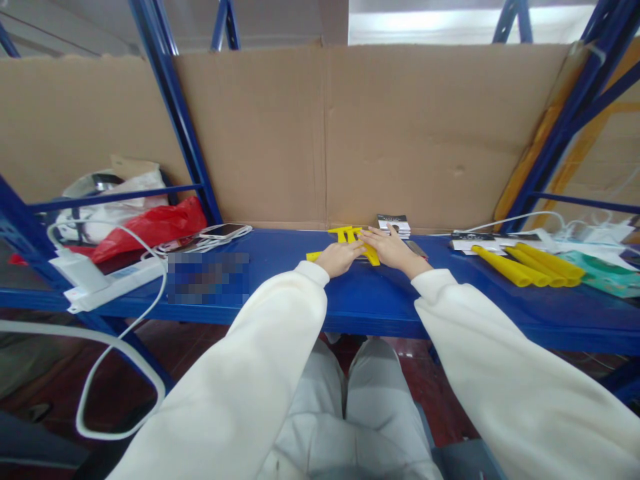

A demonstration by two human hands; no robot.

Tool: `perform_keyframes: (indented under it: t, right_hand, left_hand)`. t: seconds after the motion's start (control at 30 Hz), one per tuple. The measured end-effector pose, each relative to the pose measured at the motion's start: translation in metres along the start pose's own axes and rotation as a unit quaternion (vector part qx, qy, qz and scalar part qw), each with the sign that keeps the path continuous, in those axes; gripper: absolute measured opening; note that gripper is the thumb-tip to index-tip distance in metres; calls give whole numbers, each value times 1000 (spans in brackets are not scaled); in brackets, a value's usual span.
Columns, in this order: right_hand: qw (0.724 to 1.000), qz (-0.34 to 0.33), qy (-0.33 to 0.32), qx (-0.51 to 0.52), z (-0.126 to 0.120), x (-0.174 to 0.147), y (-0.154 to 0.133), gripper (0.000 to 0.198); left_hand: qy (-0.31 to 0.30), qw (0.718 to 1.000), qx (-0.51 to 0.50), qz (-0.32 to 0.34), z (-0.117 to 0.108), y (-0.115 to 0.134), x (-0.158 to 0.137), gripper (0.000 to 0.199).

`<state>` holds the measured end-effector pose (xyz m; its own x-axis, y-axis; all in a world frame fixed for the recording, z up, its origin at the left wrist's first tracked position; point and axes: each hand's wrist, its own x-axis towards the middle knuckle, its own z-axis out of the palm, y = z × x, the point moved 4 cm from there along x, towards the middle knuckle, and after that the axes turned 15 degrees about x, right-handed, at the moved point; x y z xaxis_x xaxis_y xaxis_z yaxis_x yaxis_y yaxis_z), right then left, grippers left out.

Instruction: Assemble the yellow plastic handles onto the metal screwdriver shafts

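Observation:
Several yellow plastic pieces (371, 255) with bar-like parts lie on the blue shelf top, partly covered by my hands. My left hand (343, 257) rests on them from the left, its fingers stretched toward the right and nearly meeting the other hand. From the right, my right hand (389, 249) lies over the same pieces with its fingers extended. Neither hand appears wrapped around anything. Just behind my right hand sits a small stack of black-and-white cards (393, 222). A dark flat item beside that hand is mostly hidden.
Several yellow tapered tubes (530, 265) lie at the right by a green packet (603, 273). On the left are a white power strip (120, 283), a phone (225, 231) and a red bag (155, 228). A cardboard sheet (325, 133) stands behind, between blue posts.

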<state>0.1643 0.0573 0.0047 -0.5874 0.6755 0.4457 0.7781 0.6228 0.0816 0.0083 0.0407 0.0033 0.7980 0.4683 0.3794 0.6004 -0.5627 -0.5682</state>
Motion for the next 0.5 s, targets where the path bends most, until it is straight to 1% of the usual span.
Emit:
perform_keyframes:
  t: [0.2,0.4,0.5]
  right_hand:
    - [1000,4,0,-6,2,0,4,60]
    - [1000,3,4,-13,1,0,3,54]
    - [1000,2,3,-13,1,-1,4,54]
  left_hand:
    - [-1,1000,7,5,-1,0,0,41]
    - [-12,1000,3,1,-5,1,-1,43]
    - [-21,1000,2,-4,-7,2,-1,44]
